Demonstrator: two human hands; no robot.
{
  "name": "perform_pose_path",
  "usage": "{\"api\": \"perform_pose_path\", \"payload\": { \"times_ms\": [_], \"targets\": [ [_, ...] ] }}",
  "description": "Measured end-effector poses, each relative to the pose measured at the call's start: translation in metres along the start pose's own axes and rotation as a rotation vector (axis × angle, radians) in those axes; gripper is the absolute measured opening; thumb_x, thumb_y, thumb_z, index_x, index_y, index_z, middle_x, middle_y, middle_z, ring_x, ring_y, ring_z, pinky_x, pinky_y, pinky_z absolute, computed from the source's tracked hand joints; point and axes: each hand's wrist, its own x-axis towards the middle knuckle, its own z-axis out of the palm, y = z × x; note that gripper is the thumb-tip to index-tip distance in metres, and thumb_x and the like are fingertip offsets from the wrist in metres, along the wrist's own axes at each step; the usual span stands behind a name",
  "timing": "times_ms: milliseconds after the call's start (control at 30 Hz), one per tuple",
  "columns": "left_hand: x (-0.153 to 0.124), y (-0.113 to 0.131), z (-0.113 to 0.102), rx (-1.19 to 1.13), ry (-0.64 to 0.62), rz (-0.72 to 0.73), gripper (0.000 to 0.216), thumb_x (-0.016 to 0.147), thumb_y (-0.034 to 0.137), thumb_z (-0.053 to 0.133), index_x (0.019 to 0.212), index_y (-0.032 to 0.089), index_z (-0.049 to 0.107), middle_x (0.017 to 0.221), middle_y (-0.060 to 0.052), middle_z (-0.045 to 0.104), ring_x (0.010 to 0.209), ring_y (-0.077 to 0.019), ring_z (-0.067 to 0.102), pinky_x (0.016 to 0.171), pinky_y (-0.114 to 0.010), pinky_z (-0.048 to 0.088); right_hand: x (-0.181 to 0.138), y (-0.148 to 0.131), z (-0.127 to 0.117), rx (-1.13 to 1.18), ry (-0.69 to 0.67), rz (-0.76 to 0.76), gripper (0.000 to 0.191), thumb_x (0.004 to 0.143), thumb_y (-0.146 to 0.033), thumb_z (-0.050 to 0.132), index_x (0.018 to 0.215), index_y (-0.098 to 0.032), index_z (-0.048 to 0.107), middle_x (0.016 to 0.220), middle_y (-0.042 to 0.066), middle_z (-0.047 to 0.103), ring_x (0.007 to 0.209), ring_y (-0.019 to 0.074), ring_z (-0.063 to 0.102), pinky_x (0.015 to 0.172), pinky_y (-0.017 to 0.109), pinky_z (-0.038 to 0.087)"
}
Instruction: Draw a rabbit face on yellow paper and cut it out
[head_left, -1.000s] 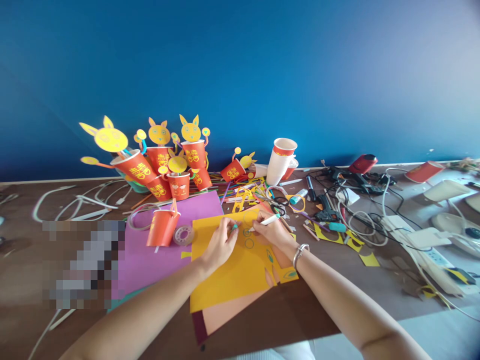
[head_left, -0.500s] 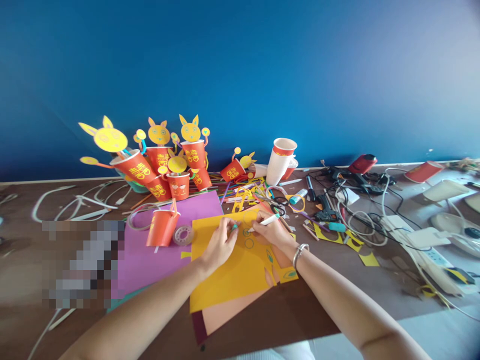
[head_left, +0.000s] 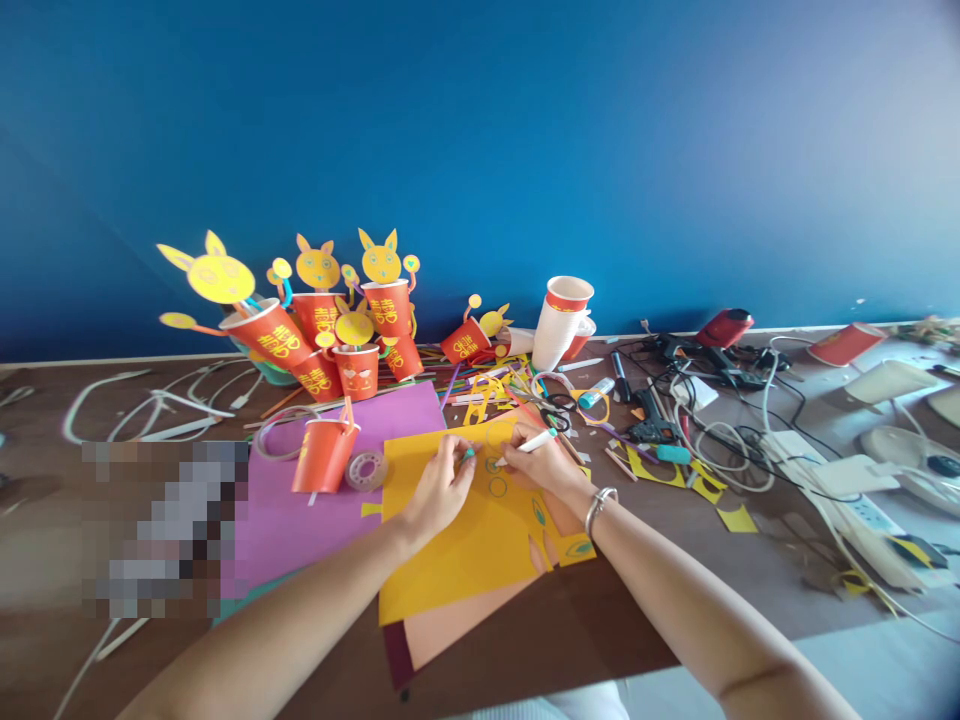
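Observation:
My right hand (head_left: 541, 464) grips a white marker (head_left: 534, 441) with its tip on a yellow paper sheet (head_left: 465, 540), beside small drawn circles (head_left: 497, 486). A bracelet (head_left: 600, 503) sits on that wrist. My left hand (head_left: 441, 490) rests on the same sheet, fingers curled around a small teal cap (head_left: 469, 454). The yellow sheet lies over a pink sheet (head_left: 457, 625) and partly over a purple sheet (head_left: 330, 480).
An orange paper cup (head_left: 324, 456) and a tape roll (head_left: 367, 470) stand on the purple sheet. Orange cups with yellow animal faces (head_left: 322, 320) cluster at the back by the blue wall. A white cup stack (head_left: 559, 320), scissors (head_left: 555, 410), scraps, cables and a power strip (head_left: 847, 500) fill the right.

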Motion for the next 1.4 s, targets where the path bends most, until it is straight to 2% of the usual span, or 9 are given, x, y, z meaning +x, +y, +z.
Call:
{"api": "perform_pose_path", "payload": {
  "times_ms": [100,600,733,867,1300,1400],
  "targets": [
    [-0.0001,0.0003,-0.0002,0.008,-0.009,-0.005,0.009,0.087,0.028,0.046,0.093,0.022,0.044,0.099,-0.011,0.066,0.098,-0.0224,0.064,0.086,-0.037,0.052,-0.0003,-0.0006,-0.0001,-0.012,0.003,0.026,0.02,0.07,-0.031,0.055,0.062,-0.021,0.039,0.051,-0.006,0.047,0.047,0.0106,0.046,0.043,0.022,0.031],
    [0.0006,0.0033,-0.0001,0.005,0.019,0.006,0.007,0.086,0.028,0.047,0.09,0.023,0.046,0.095,-0.009,0.066,0.092,-0.021,0.066,0.083,-0.035,0.053,0.0022,0.0069,0.0002,-0.039,0.006,-0.035,0.02,0.071,-0.031,0.056,0.065,-0.021,0.04,0.054,-0.006,0.045,0.049,0.0105,0.046,0.046,0.022,0.032],
    [0.0006,0.0038,-0.0004,0.013,0.019,0.002,0.007,0.086,0.027,0.048,0.091,0.022,0.046,0.095,-0.009,0.067,0.092,-0.0208,0.066,0.083,-0.035,0.053,0.0019,0.0048,0.0005,-0.031,-0.001,-0.002,0.02,0.071,-0.031,0.055,0.064,-0.021,0.04,0.052,-0.006,0.048,0.048,0.0107,0.046,0.046,0.022,0.033],
    [0.0005,0.0042,-0.0007,0.015,0.013,0.004,0.007,0.086,0.026,0.048,0.091,0.022,0.045,0.094,-0.009,0.067,0.094,-0.0207,0.066,0.082,-0.035,0.053,0.0024,0.0056,0.0004,-0.049,0.018,-0.037,0.018,0.071,-0.031,0.057,0.065,-0.021,0.042,0.055,-0.006,0.05,0.05,0.0112,0.048,0.048,0.023,0.035],
    [-0.0001,0.004,-0.0008,0.017,0.003,-0.001,0.007,0.087,0.026,0.047,0.092,0.022,0.045,0.097,-0.011,0.067,0.096,-0.0222,0.066,0.083,-0.037,0.053,0.0024,0.0058,0.0004,-0.038,-0.005,-0.007,0.021,0.07,-0.031,0.058,0.063,-0.021,0.042,0.053,-0.006,0.05,0.047,0.0096,0.046,0.044,0.021,0.031],
    [0.0004,0.0047,-0.0014,0.01,-0.003,-0.006,0.007,0.087,0.027,0.046,0.092,0.022,0.045,0.099,-0.01,0.067,0.097,-0.0217,0.065,0.084,-0.036,0.053,0.0028,0.0081,-0.0008,-0.024,0.025,-0.003,0.021,0.072,-0.032,0.057,0.062,-0.02,0.042,0.052,-0.006,0.05,0.048,0.0102,0.049,0.043,0.02,0.032]
  ]
}}
